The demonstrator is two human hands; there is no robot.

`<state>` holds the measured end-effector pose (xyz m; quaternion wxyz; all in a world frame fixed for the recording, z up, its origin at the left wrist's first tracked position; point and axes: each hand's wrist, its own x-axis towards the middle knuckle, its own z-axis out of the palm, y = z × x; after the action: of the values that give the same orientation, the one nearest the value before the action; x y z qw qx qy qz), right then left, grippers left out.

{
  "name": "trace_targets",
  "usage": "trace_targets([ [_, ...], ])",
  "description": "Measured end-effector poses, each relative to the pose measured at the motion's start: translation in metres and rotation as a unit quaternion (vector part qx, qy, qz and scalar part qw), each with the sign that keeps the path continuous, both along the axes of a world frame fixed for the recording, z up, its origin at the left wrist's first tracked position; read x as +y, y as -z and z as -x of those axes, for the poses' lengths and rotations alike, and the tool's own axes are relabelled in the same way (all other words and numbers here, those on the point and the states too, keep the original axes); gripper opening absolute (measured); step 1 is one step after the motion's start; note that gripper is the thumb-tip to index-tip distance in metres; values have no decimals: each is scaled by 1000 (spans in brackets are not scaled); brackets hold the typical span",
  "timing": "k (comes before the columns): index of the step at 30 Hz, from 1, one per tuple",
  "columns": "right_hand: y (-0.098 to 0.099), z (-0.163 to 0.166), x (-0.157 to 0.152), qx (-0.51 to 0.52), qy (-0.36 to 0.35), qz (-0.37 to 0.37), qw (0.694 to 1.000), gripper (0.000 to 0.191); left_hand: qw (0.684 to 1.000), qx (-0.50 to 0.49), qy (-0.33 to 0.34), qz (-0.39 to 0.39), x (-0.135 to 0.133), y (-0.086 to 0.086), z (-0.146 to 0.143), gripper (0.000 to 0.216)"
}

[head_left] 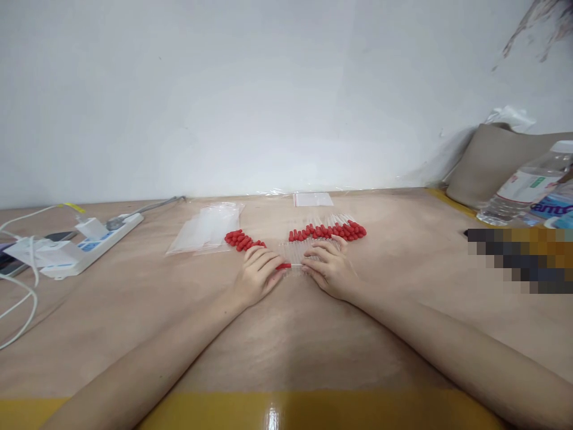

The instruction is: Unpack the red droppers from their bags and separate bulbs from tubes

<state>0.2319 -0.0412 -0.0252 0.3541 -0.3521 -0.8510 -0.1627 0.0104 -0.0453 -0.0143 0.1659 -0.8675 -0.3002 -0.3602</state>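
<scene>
My left hand (257, 276) and my right hand (329, 267) meet at the middle of the wooden table (286, 346). Between their pinched fingers lies a thin clear dropper tube with a red bulb (286, 266); the left fingers are at the red end, the right on the clear stem. Under and behind the hands lies a row of clear tubes (298, 249). A small heap of loose red bulbs (242, 239) sits just beyond the left hand. A row of several red-capped droppers (329, 230) lies beyond the right hand.
Clear plastic bags (203, 234) lie at the back left, a small flat bag (312, 199) by the wall. A white power strip with chargers and cables (85, 245) is at the far left. A water bottle (526, 185) and a grey bag (487, 158) stand at the right.
</scene>
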Motion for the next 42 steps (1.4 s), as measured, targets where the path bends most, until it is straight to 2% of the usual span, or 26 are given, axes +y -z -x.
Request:
trace_targets([
  [3, -1, 0, -1, -5, -7, -2, 1000, 15, 999, 29, -16, -7, 0, -3, -5, 27],
  [10, -5, -1, -6, -29, -24, -11, 999, 18, 998, 56, -10, 9, 0, -5, -8, 14],
  [18, -3, -4, -8, -48, -25, -23, 998, 20, 994, 95, -22, 39, -4, -10, -8, 15],
  [24, -3, -5, -9, -56, -30, -38, 997, 21, 995, 95, -7, 35, -4, -10, -8, 15],
  [29, -2, -7, -11, -76, -27, -21, 997, 21, 994, 99, 16, 32, -2, -9, -6, 14],
  [35, 3, -14, -10, -96, -50, -59, 992, 28, 994, 105, 15, 40, -2, -8, -3, 17],
  [38, 0, -14, -12, -103, -51, -108, 988, 28, 994, 102, 17, 42, -3, -9, -3, 18],
  [42, -7, -13, -14, -86, -85, -269, 956, 24, 993, 96, 28, 62, -7, -11, -6, 21],
])
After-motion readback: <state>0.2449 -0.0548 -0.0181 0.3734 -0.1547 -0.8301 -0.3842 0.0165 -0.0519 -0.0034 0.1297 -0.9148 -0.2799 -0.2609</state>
